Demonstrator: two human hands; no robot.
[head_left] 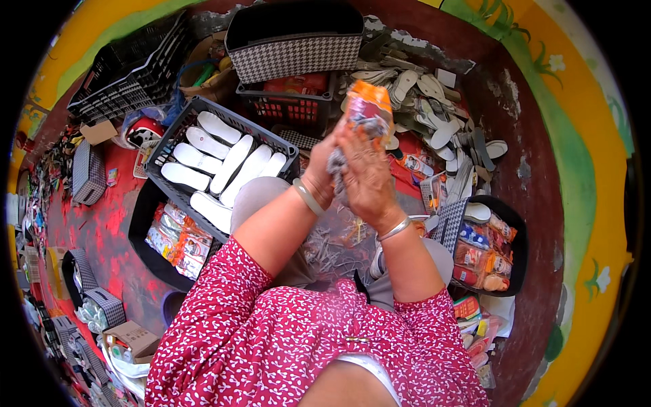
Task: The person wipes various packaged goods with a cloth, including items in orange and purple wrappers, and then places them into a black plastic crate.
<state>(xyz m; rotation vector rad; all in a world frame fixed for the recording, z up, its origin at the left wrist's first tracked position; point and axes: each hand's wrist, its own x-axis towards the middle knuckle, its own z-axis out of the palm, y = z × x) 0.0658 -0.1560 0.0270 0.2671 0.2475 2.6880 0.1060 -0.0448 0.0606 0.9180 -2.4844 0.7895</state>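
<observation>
Red-marked floor (112,243) and yellow wall (609,224) surround the held packet (369,99).

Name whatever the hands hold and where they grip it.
The left hand and right hand hold an orange packet between them, by its lower part; the top sticks out.

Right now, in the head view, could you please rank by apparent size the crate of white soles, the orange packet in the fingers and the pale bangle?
1. Crate of white soles
2. Orange packet, though partly covered
3. Pale bangle
</observation>
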